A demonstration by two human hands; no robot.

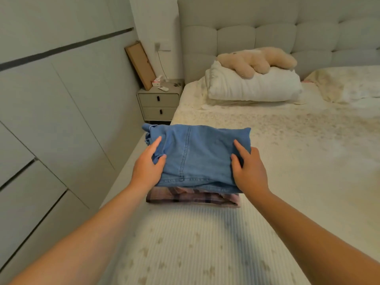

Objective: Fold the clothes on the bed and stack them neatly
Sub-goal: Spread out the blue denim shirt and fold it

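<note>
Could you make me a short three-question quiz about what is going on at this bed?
1. True or false: the folded denim garment lies on top of the plaid garment.
2. What rests on the white pillow? A) a book B) a plush toy C) a lamp
3. Fill in: the left hand and right hand each take a ___ of the denim.

Key: 1 true; 2 B; 3 side.

Hands [197,169] gripping folded jeans [197,155]
</note>
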